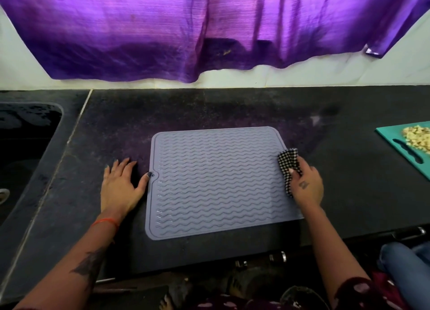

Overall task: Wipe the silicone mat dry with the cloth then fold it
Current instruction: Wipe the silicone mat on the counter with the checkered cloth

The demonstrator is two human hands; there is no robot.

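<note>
1. The grey mat (216, 181) lies flat on the dark counter (232, 109), long axis running left to right, its hanging hole on the left edge.
2. The left hand (121, 184) lies flat with fingers spread, thumb touching that edge.
3. The right hand (306, 184) grips the checked cloth (288, 167) at the mat's right edge.
4. A teal cutting board (400, 144) far right holds chopped pale bits (417, 137).
5. A sink (25, 147) sits at far left.

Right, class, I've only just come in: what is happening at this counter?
A person is drying a grey mat that lies flat on a dark counter. The right hand grips a checked cloth at the mat's right edge. The left hand rests flat on the counter, its thumb touching the mat's left edge. The mat is not yet folded.
</note>
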